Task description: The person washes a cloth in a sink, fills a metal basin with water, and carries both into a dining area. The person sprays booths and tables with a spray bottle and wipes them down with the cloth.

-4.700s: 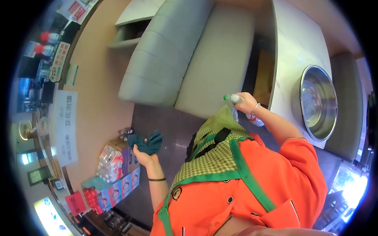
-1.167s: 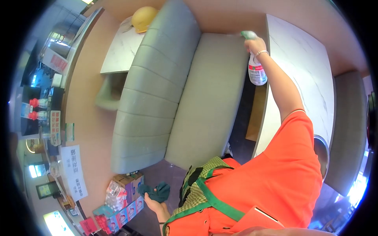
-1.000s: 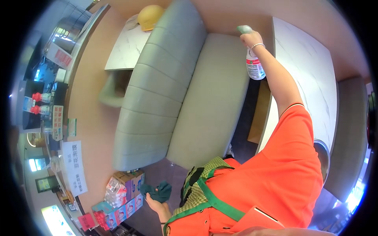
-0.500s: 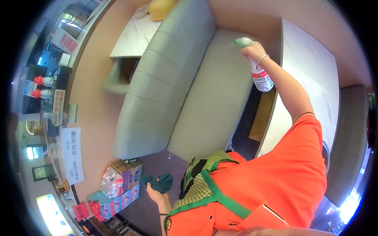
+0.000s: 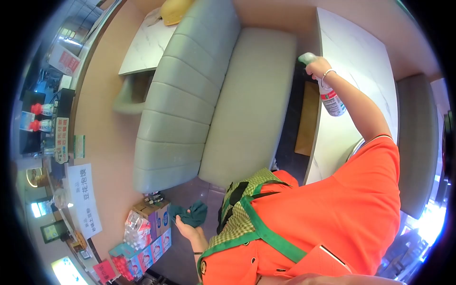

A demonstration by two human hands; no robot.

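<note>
My right hand [image 5: 321, 69] is wrapped around the neck of a spray bottle [image 5: 333, 103], white with a red label and a green-and-white trigger head. The bottle is in front of the near edge of a white marble-patterned table [image 5: 354, 52], and I cannot tell whether it touches anything. Low on the left, my left hand [image 5: 189, 231] holds a bunched dark green cloth [image 5: 194, 214]. Beside the spray bottle runs a grey-green padded bench seat [image 5: 251, 95].
The bench's tall backrest [image 5: 183, 95] stands to the left. Stacked cartons [image 5: 159, 221] and a plastic-wrapped pack [image 5: 137, 229] sit on the floor near my left hand. Another marble table [image 5: 147, 47] bears a yellow object [image 5: 175, 11]. A second bench [image 5: 417, 142] lies at the right.
The view has shifted. My right hand has carried the spray bottle from over the bench seat toward the table on the right. My left hand keeps its hold on the cloth.
</note>
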